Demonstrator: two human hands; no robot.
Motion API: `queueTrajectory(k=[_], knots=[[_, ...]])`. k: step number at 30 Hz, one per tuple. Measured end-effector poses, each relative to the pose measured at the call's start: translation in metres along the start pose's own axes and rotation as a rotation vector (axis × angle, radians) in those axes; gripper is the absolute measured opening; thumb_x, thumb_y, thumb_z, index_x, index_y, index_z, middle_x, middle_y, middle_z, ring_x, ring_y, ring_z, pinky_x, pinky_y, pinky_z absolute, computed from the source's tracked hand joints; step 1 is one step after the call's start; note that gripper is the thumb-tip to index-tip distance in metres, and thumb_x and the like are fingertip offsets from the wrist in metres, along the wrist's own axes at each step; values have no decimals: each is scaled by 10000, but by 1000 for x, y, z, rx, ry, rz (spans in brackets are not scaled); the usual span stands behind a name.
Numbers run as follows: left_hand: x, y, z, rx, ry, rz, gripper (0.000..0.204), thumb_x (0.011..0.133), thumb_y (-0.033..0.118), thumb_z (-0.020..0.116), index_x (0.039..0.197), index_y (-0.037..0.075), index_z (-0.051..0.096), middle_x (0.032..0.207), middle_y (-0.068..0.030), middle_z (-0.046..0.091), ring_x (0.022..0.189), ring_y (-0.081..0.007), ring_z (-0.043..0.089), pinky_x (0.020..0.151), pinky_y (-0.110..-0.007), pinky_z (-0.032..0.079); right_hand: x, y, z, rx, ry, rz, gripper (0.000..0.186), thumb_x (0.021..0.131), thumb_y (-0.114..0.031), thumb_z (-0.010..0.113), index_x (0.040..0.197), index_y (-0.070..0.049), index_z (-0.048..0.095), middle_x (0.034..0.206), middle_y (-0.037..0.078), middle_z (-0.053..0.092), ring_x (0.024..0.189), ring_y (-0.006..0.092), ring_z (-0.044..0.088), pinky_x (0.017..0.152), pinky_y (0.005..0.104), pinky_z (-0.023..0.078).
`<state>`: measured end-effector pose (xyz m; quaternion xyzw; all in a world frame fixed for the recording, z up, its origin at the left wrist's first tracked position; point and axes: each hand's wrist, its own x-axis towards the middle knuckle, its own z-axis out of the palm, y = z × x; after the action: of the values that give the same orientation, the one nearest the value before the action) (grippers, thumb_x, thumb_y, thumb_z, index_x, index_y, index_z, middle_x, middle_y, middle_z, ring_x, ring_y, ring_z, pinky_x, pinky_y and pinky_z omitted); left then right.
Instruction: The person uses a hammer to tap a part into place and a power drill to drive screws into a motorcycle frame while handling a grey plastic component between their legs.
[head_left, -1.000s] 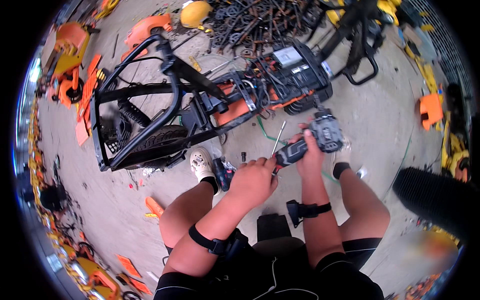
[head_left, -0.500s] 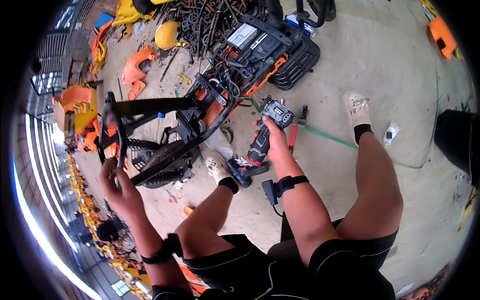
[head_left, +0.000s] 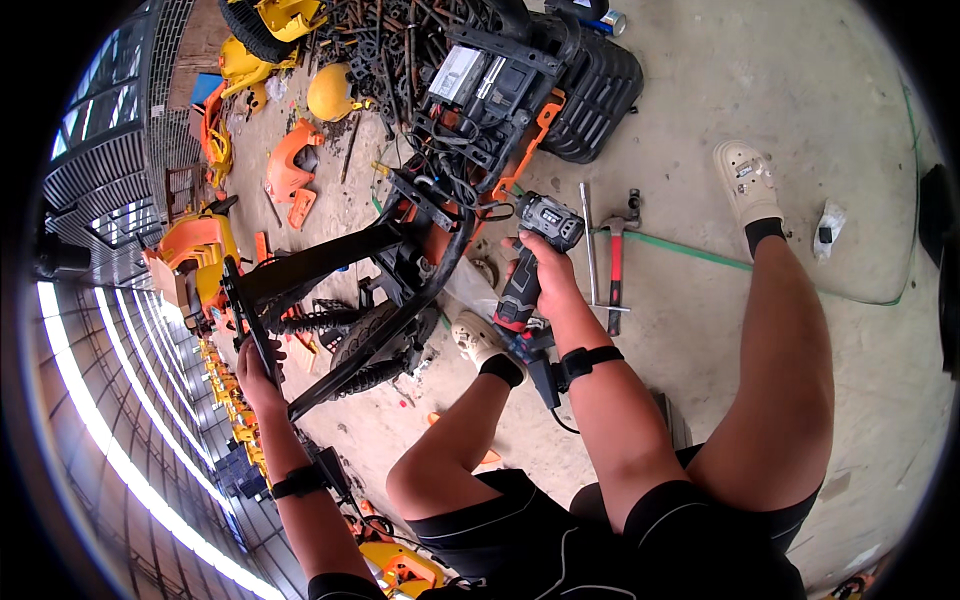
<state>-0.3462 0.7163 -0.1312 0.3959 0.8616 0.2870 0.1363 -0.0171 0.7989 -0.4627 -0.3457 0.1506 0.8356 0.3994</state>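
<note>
My right hand (head_left: 546,272) is wrapped round the grip of a grey-and-black cordless drill (head_left: 550,222) with a red band at its base. The drill's nose points up and left, close to the orange and black vehicle chassis (head_left: 430,215). At the left, my left hand (head_left: 262,375) grips a black metal bar (head_left: 248,310) at the chassis's end; some fingers are behind the bar. Below the chassis sits a black tyre (head_left: 375,335). Wiring and a silver box (head_left: 458,75) lie on its upper part.
Right of the drill, a red-handled hammer (head_left: 616,265) and a chrome T-handle wrench (head_left: 589,240) lie on the concrete by a green strap (head_left: 690,250). Another power tool (head_left: 530,345) is partly behind my forearm. Beyond are rusty metal parts (head_left: 385,60), an orange plastic cover (head_left: 288,172) and a yellow part (head_left: 330,92).
My left hand has closed further round the bar, and that chassis end sits lower in view. The view has shifted, showing the T-handle wrench and more of the hammer. The drill remains in my right hand.
</note>
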Motion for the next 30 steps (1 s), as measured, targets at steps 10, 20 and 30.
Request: queueTrajectory(k=[10,20,30], knots=[[-2,3,1,-16,20,-10,348,1027,271,426,1123,30,657,826,-47,684,655,-102,622,549,-221,430,0,-5,3,80,5,40,238,918,-260,678,1095,-121,601,986,98,726,634,192,627,607,387,555],[0,0,0,-41,-19,-24,369,1018,259,400,1105,16,663,820,-68,682,634,-118,606,547,-238,444,-1,-11,8,53,9,63,244,920,-209,679,1118,-89,602,991,93,724,646,190,630,601,371,554],[1,-3,-4,-42,-54,-26,378,1033,245,371,1143,12,647,857,-83,699,661,-122,617,556,-231,436,15,-4,-11,-47,-65,17,245,866,-120,726,1077,-56,620,870,70,683,648,194,626,608,349,539]])
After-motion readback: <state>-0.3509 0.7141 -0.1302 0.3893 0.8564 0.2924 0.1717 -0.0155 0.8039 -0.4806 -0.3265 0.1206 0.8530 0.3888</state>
